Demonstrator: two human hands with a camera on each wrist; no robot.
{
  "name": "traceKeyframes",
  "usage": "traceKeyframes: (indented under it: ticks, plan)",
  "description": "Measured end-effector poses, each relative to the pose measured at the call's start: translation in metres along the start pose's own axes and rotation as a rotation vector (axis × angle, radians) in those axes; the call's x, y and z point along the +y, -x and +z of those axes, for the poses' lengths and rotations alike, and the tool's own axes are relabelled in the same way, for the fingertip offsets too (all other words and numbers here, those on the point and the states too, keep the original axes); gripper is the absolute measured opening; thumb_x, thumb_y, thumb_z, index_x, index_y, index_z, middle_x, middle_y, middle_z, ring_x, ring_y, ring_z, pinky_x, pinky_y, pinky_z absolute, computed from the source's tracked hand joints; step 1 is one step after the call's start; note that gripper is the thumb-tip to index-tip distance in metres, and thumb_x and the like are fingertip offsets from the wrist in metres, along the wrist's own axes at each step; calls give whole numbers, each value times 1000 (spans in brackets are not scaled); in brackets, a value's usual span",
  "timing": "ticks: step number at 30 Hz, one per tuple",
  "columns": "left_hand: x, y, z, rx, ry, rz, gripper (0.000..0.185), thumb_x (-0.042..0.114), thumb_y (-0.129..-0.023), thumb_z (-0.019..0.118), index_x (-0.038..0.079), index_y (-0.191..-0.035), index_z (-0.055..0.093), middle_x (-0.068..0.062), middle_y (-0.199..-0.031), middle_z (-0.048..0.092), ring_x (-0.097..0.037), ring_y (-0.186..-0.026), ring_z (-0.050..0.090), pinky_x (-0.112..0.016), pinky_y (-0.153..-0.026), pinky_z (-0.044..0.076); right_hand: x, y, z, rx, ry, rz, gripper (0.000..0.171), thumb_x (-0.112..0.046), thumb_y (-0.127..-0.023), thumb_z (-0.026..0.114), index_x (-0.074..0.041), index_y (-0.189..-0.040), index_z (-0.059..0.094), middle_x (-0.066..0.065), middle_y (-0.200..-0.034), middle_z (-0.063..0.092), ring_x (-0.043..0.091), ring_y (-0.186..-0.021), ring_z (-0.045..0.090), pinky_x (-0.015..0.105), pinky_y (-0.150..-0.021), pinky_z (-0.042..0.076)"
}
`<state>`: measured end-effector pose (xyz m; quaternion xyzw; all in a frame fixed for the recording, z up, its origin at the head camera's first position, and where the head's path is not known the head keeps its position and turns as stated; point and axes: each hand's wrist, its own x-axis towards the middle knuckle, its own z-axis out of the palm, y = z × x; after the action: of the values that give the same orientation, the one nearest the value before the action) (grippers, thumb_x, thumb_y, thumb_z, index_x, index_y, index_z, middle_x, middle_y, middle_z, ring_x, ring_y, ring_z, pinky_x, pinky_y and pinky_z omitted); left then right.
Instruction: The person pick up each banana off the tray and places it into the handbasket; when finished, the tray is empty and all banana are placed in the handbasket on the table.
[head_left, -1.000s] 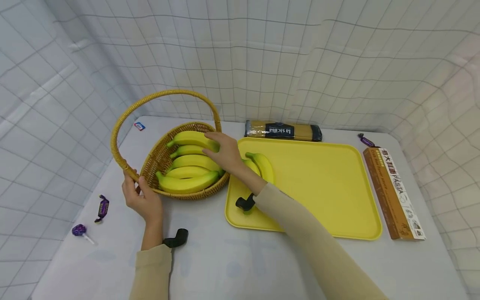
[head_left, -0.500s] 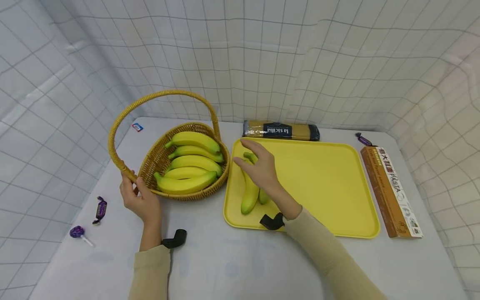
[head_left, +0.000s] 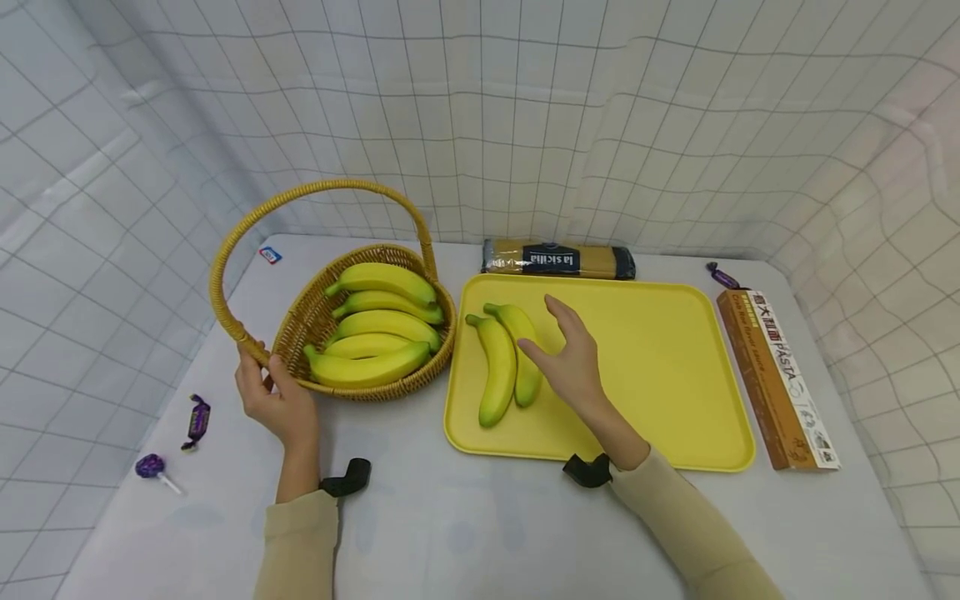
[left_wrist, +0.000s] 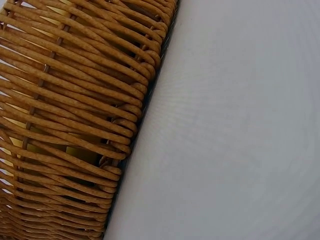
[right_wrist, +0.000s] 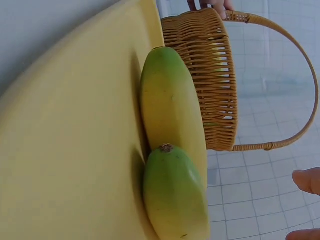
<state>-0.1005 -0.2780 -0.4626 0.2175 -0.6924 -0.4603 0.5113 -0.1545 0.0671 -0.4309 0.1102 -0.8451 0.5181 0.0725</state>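
My left hand [head_left: 285,408] grips the wicker basket [head_left: 397,387] at the left foot of its tall arched handle [head_left: 322,190]. Inside the basket several bananas [head_left: 378,321] lie side by side. The basket's woven wall [left_wrist: 65,100] fills the left part of the left wrist view; the left fingers are out of that view. Over the yellow tray [head_left: 660,367], my right hand [head_left: 573,358] holds nothing, thumb and fingers spread apart. Just left of it, two bananas lie together on the tray, a left banana [head_left: 498,375] and a right banana [head_left: 528,387].
A pasta pack [head_left: 558,259] lies behind the tray, and a long pasta box [head_left: 780,379] along its right side. Wrapped candies sit at the back right [head_left: 722,275] and left [head_left: 197,421], near a lollipop [head_left: 152,467]. A small blue-and-red packet [head_left: 270,255] is behind the basket.
My right hand has drawn back from the bananas in the basket, moving right across the tray, uncovering the two bananas there. The left hand keeps its grip on the basket.
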Motion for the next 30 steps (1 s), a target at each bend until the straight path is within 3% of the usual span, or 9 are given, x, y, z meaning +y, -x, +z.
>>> traceKeyframes:
  ticks: [10,15,22,30]
  plan:
    - [-6,-1,2,11,-15,-12,40,5,-98,53,9,-137,57,-18,-120,62,-11,-111,55,-17,-81,42,19,2,6,-45,18,62,73,-23,-87,74,-4,-148,40,16,-150,43,33,-137,42,49,-110,36]
    - [-4,0,1,5,-15,-11,40,7,-98,53,12,-138,57,-14,-120,63,-10,-112,55,-17,-82,42,27,3,10,-49,44,94,72,-24,-86,74,-5,-148,42,15,-149,44,34,-135,44,49,-109,38]
    - [-3,0,1,3,7,-11,40,7,-98,53,13,-138,57,-16,-121,62,-23,-114,56,-19,-83,43,30,3,13,-53,17,123,72,-23,-87,74,-4,-148,41,17,-148,45,35,-135,44,48,-110,37]
    - [-3,0,1,-1,9,-14,39,8,-98,53,13,-137,58,-16,-120,62,-23,-115,56,-19,-83,43,35,3,16,-69,-1,134,72,-20,-87,74,0,-147,40,19,-146,45,35,-134,45,46,-109,39]
